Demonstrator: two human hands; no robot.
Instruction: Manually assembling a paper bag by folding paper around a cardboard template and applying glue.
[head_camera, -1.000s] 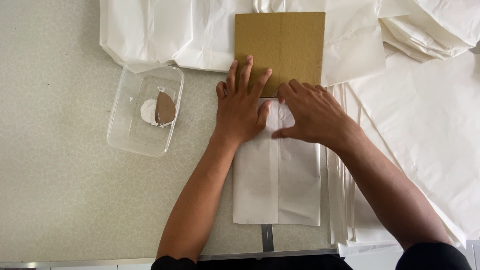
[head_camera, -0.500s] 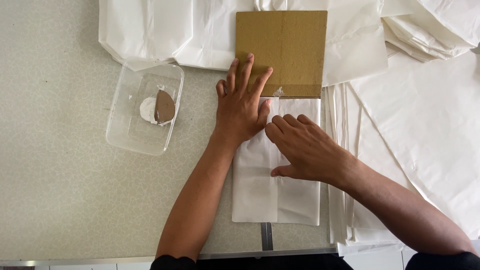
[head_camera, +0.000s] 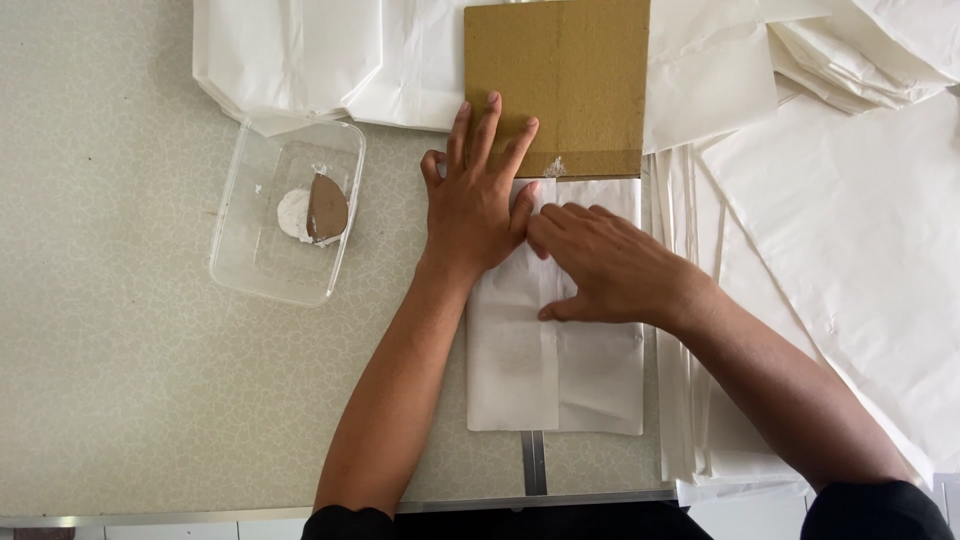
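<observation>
Where both flat, empty hands, left hand (head_camera: 475, 205) and right hand (head_camera: 605, 265), press the folded white paper (head_camera: 555, 375), its upper part is hidden.

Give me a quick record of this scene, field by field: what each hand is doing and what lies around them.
Surface: pale speckled table
Left hand: pressed flat, fingers spread, on the folded white paper and the edge of the brown cardboard sheet
Right hand: palm down on the same folded paper, fingertips at its centre seam
Left of the hands: clear plastic tub holding white paste and a brown scraper
Right side: stack of white paper sheets
Top: more folded white paper
</observation>
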